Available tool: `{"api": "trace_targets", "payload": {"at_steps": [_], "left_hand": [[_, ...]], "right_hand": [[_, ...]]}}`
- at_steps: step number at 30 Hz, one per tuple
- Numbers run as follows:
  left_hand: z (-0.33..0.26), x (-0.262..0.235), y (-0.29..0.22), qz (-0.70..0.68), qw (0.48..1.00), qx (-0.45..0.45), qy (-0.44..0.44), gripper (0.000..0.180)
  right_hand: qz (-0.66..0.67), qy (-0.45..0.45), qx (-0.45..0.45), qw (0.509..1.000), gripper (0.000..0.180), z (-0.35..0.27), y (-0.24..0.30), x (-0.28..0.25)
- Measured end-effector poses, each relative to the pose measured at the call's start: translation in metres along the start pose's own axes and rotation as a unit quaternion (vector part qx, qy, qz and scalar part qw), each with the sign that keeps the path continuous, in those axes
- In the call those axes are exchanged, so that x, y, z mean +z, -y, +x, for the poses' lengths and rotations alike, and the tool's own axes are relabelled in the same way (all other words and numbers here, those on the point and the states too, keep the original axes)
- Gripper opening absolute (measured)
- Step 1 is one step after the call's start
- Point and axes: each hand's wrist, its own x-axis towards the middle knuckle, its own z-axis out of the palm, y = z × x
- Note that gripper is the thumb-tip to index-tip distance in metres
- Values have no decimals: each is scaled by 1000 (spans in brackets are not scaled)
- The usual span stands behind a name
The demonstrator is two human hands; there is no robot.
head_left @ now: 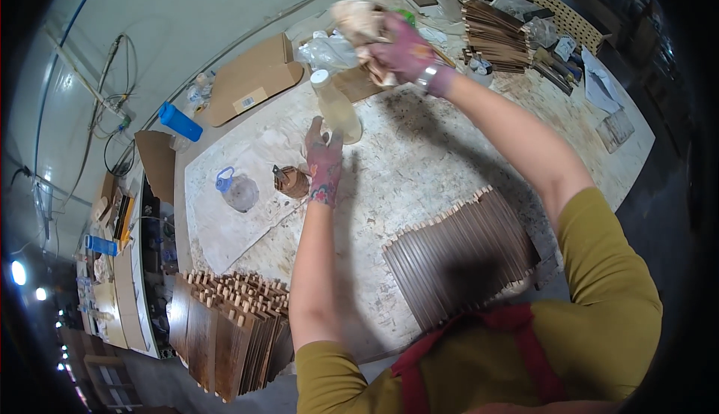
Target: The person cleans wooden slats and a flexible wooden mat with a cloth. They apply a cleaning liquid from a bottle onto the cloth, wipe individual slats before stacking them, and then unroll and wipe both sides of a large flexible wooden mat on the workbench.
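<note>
My left hand [325, 165], in a patterned purple glove with dark, stained fingertips, is at the lower left side of a clear plastic bottle [338, 108]. Its thumb and fingers close on the bottle, which has a white cap and pale yellowish liquid inside. Farther back, my right hand [408, 48] grips a crumpled, light beige rag [361, 23], raised above the table and blurred. That hand wears a matching glove. Just left of my left wrist stands a small brown-stained pot [291, 182] with a dark tool in it. A round translucent lid or container [241, 192] with a blue loop lies beyond it.
Dark wooden slats [460, 253] lie in a row at the near right. A stack of pegged brown boards [228, 331] stands at the near left. Cardboard [255, 80], a blue bottle [180, 121] and more wooden pieces [494, 35] line the far edges.
</note>
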Motion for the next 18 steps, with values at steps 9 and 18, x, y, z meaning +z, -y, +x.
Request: {"api": "trace_targets", "payload": {"at_steps": [9,18], "left_hand": [[48,20,2,69,987,26,140,111],[52,102,2,386,871,291,87,88]], "right_hand": [[-361,-34,-280,889,64,10,-82,75],[339,-248,11,908,63,-70,-181,-14]]}}
